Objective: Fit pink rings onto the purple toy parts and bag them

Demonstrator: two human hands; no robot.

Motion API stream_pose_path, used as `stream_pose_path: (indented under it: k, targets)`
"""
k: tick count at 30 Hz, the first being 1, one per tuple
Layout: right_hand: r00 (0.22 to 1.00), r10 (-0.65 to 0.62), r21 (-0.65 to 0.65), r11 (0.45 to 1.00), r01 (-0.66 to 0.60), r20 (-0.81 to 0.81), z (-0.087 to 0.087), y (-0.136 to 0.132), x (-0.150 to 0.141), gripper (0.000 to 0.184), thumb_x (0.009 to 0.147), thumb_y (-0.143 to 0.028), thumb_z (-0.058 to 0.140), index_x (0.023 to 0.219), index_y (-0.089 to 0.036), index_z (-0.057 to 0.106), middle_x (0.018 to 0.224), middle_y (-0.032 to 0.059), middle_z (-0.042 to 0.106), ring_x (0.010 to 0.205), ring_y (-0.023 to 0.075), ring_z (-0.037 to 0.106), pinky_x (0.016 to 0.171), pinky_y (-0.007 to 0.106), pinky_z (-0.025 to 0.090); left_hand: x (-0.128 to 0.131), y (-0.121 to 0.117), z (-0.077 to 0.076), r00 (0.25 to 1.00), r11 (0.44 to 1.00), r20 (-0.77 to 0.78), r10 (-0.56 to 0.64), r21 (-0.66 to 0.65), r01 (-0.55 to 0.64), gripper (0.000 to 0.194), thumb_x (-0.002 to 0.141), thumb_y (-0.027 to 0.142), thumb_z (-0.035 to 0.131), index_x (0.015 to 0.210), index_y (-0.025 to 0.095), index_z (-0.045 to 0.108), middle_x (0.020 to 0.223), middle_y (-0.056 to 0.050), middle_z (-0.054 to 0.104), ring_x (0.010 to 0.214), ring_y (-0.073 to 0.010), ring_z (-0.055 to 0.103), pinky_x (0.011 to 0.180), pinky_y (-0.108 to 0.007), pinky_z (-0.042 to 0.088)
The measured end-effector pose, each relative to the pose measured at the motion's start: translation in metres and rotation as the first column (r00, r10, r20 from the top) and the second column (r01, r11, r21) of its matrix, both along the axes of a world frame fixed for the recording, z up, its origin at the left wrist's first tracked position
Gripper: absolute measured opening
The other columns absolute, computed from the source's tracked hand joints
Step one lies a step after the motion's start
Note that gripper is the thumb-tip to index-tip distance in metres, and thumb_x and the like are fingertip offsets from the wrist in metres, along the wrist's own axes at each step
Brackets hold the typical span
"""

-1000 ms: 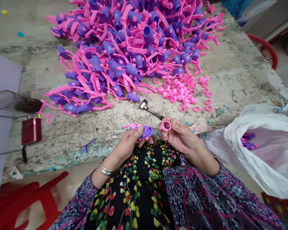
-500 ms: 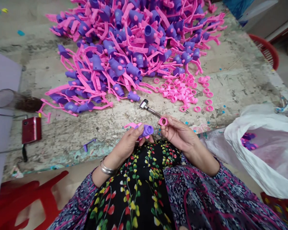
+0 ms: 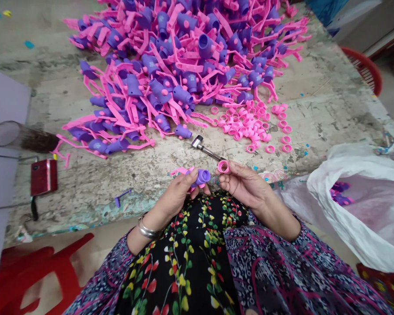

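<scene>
Two hands at work: my left hand point(image 3: 174, 194) clamped on a purple moulding point(image 3: 202, 177), my right hand point(image 3: 243, 186) pinching a pink ring point(image 3: 223, 166) just beside it, both at the near edge of the bench point(image 3: 85, 205), a metal tool point(image 3: 205, 148) just beyond the ring, heaped mouldings point(image 3: 170, 74) and loose rings point(image 3: 246, 124) farther off

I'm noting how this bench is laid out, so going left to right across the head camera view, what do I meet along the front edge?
Red case → small purple plastic piece → left hand gripping a purple plastic part → right hand pinching a pink ring → white plastic bag
</scene>
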State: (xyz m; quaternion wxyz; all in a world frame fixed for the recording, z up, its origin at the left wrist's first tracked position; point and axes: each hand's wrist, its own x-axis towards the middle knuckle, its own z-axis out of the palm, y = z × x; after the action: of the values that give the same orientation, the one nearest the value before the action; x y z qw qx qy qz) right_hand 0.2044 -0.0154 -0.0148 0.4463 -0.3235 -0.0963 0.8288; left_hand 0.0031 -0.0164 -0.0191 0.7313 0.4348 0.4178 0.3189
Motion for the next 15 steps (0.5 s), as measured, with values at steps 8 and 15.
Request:
stream_pose_path:
  k: [8, 15]
  targets:
    - [1.0, 0.003, -0.038, 0.999, -0.004, -0.011, -0.001, 0.0007, 0.001, 0.021, 0.075, -0.018, 0.08, 0.09, -0.015, 0.066, 0.074, 0.0022, 0.076, 0.062, 0.0115, 0.072, 0.062, 0.02, 0.062, -0.0001, -0.0021, -0.0078, 1.0, 1.0, 0.008, 0.013, -0.026, -0.013, 0.053, 0.094, 0.061, 0.046, 0.092, 0.016, 0.074, 0.071, -0.005, 0.07, 0.054, -0.011, 0.045, 0.054, -0.026, 0.033]
    - [1.0, -0.01, -0.039, 0.999, 0.011, 0.004, -0.002, 0.0009, 0.0, 0.022, 0.075, -0.012, 0.078, 0.093, -0.012, 0.066, 0.075, -0.0001, 0.074, 0.06, 0.0092, 0.071, 0.063, 0.017, 0.063, 0.0004, -0.0022, -0.0104, 1.0, 1.0, 0.012, 0.008, -0.025, -0.007, 0.055, 0.095, 0.061, 0.044, 0.09, 0.015, 0.074, 0.071, -0.006, 0.07, 0.056, -0.0113, 0.046, 0.054, -0.026, 0.033]
